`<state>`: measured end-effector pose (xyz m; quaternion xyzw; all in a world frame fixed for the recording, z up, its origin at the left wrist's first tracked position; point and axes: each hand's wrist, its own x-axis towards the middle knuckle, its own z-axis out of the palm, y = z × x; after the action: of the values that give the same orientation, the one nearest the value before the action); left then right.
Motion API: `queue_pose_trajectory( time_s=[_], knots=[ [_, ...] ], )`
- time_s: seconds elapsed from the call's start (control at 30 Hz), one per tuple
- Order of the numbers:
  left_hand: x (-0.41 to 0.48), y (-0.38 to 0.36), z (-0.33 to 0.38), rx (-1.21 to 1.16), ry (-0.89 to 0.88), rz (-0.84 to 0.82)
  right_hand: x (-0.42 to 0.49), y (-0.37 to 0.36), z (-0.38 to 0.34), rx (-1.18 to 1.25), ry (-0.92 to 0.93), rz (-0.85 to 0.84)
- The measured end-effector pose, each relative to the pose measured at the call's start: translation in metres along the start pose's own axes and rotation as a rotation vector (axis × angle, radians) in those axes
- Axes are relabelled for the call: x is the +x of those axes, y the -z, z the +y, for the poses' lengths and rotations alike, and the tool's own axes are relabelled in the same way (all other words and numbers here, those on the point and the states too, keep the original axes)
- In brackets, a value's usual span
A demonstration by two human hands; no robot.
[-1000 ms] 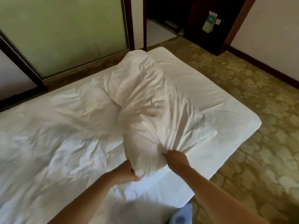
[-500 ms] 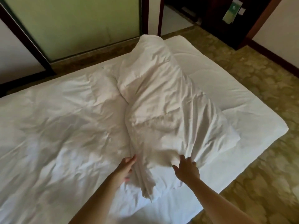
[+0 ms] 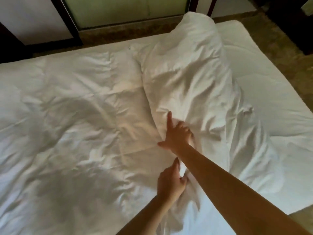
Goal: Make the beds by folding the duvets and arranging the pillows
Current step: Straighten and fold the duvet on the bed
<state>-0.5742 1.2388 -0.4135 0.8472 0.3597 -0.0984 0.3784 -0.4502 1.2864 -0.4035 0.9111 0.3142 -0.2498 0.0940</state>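
A wide bed (image 3: 279,175) fills most of the frame, its white sheet bare along the right side. A crumpled white duvet (image 3: 67,124) lies spread flat over the left and middle of it. On top, running from the upper centre down to the lower centre, lies a long, puffy white bundle (image 3: 191,73). Whether it is a pillow in its case or a folded part of the duvet cannot be told. Its far end stands up in a rounded hump near the top edge of the frame, and its near end thins into loose, wrinkled cloth.

The right hand (image 3: 177,134) is in the centre of the frame, on the left side of the bundle. Its forefinger is straight and pointing up the frame, its thumb is spread out to the left, and its other fingers are curled down into the cloth.

The left hand (image 3: 169,185) is just below it, under the right forearm. Its fingers are curled around a fold of the bundle's thin near end.

Patterned carpet (image 3: 264,29) shows in the upper right. A pale green glass panel (image 3: 127,11) in a dark frame stands behind the bed at the top.
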Motion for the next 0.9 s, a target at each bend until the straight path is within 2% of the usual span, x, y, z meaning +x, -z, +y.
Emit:
queue_pose_trajectory(
  time_s=[0.07,0.1,0.17,0.23,0.27,0.4,0.47,0.63,0.77,0.83,0.9],
  knots=[
    [0.011,0.018,-0.009,-0.063,0.037,-0.132,0.018,-0.005,0.003,-0.069,0.000,0.015],
    [0.017,0.028,-0.017,-0.235,0.091,-0.223,0.026,-0.005,0.007,-0.021,0.008,0.014],
    [0.032,0.052,-0.035,-0.750,0.275,-0.304,0.039,0.000,0.016,0.167,0.016,-0.023],
    [0.060,0.067,-0.051,-1.150,0.507,-0.238,0.047,0.008,0.033,0.340,0.028,-0.118],
    [0.078,0.071,-0.056,-1.218,0.572,-0.200,0.050,0.012,0.043,0.411,0.029,-0.158],
    [0.149,0.082,-0.018,-1.237,0.558,-0.249,0.041,0.018,0.076,0.779,-0.006,-0.255],
    [0.181,0.081,0.015,-1.315,0.527,-0.221,0.037,0.014,0.081,0.795,0.016,-0.277],
    [0.214,0.084,0.040,-1.338,0.533,0.122,0.038,0.001,0.067,0.765,0.043,-0.216],
    [0.219,0.105,0.012,-1.316,0.438,0.158,0.029,0.005,0.043,0.739,0.133,-0.233],
    [0.220,0.122,0.003,-1.195,0.377,0.161,0.023,0.007,0.025,0.770,0.121,-0.265],
    [0.214,0.149,0.003,-0.919,0.266,0.201,0.016,0.011,0.002,0.772,0.085,-0.276]
  ],
)
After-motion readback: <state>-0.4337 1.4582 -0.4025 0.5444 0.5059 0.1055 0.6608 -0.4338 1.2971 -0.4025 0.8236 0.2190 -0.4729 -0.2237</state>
